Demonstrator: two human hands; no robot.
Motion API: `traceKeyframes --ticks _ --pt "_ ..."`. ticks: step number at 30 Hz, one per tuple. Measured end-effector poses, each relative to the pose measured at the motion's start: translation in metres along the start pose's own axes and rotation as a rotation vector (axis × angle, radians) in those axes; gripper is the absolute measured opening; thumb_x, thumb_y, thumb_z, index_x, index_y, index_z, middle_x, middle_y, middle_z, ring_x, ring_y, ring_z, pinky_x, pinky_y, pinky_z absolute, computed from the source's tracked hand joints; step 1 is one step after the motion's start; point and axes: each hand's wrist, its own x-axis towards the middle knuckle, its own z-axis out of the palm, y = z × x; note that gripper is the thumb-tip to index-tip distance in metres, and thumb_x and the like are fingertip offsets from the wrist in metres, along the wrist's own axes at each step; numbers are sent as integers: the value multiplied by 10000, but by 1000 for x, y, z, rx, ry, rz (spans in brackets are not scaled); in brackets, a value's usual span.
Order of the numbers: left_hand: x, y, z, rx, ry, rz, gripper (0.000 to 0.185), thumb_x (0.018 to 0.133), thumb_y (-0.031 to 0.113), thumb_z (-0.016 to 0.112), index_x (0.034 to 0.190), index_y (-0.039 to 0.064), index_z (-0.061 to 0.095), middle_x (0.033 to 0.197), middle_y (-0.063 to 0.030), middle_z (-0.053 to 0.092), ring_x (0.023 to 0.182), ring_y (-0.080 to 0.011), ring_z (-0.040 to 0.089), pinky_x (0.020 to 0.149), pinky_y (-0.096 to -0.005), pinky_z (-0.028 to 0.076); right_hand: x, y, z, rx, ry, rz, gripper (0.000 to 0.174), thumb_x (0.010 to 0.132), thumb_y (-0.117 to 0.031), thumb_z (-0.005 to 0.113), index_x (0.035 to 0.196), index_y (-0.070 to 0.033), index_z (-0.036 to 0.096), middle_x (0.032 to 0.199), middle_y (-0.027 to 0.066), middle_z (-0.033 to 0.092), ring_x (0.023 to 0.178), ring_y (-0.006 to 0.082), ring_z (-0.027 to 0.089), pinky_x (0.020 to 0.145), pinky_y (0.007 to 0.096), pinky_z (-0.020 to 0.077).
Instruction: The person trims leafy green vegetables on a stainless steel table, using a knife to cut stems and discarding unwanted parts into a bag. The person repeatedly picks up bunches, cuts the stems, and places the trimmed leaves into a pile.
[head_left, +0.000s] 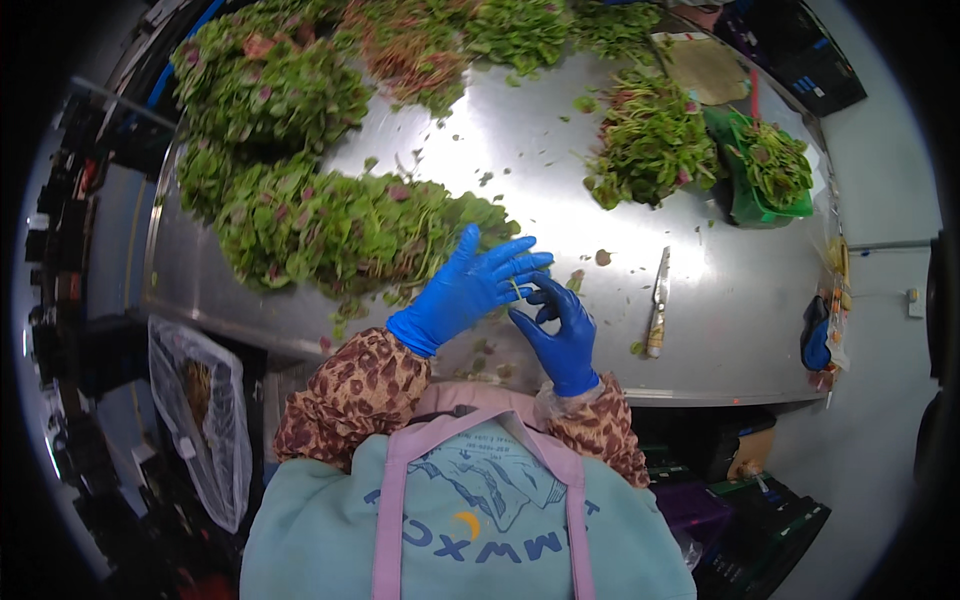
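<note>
My left hand (472, 289), in a light blue glove, is spread with its palm up above the metal table (570, 165). A thin green stem (515, 288) lies across its fingers. Close to those fingertips, my right hand (559, 322), in a darker blue glove, has its thumb and fingers curled but apart; whether they touch the stem is unclear. Just beyond my left hand stretches a long pile of leafy greens with reddish leaves (337, 225). A knife (659, 304) with a patterned handle lies on the table to the right of my hands.
More leafy bunches (285, 97) cover the far left, and another heap (652, 142) sits at the right. Beside it, a green plastic scoop-like container (772, 210) holds greens. A clear plastic bag (202, 427) hangs below the table's left edge. Dark crates (772, 540) stand at lower right.
</note>
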Motion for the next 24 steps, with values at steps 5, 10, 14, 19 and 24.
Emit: traceKeyframes --ticks 5,10,14,19,24 --pt "-46 -13 -11 20 114 -3 810 898 647 183 1432 38 195 1456 -179 252 1327 -275 298 1083 -410 256 -14 18 26 -24 -118 -49 226 746 -71 712 967 -92 672 860 73 669 664 191 645 609 269 499" --pt "-89 0 -30 183 354 -24 684 939 545 307 1361 9 355 1307 -186 468 1141 -282 523 969 -410 412 -25 29 21 70 -130 269 141 810 -112 677 944 -67 680 800 32 658 660 72 571 615 228 463" --pt "-114 -3 -52 248 502 -114 496 962 405 393 1130 -24 575 1000 -122 649 882 -192 632 826 -321 496 -29 38 18 111 -29 310 138 799 -104 688 933 -74 683 790 32 655 621 75 554 577 232 446" --pt "-98 -25 -29 338 291 -317 503 962 407 388 1195 -11 541 1097 -129 617 922 -196 615 875 -321 464 -25 10 31 -82 0 1 157 753 -50 710 905 -76 678 777 45 649 627 127 608 588 246 475" --pt "-86 -42 -36 114 282 -199 452 963 360 387 1261 37 493 1182 -122 577 1010 -221 584 914 -338 431 -31 -1 46 -112 -253 -211 185 727 -63 720 904 -90 676 771 60 654 639 175 641 582 272 494"
